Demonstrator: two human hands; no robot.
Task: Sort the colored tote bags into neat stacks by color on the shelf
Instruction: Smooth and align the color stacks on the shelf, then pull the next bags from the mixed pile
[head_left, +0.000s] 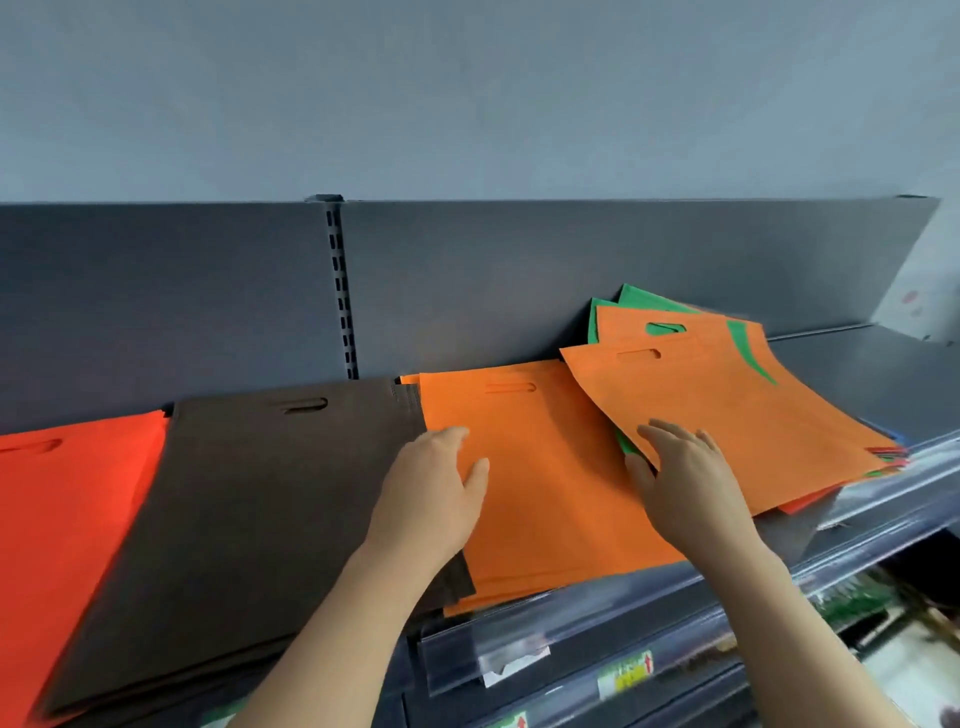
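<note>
Two hands are working on the shelf (841, 358): my left hand (436, 483) is lying flat on the orange stack (545, 467), steadying it. My right hand (685, 478), fingers spread wide, is pressing the loose orange bag (727, 395) topping the mixed pile (644, 301). I am judging that sliding it across squarely, edges aligned, is working best.

red bags (78, 499), brown bags (260, 493), orange bags (545, 478), green bags (644, 299)
</note>
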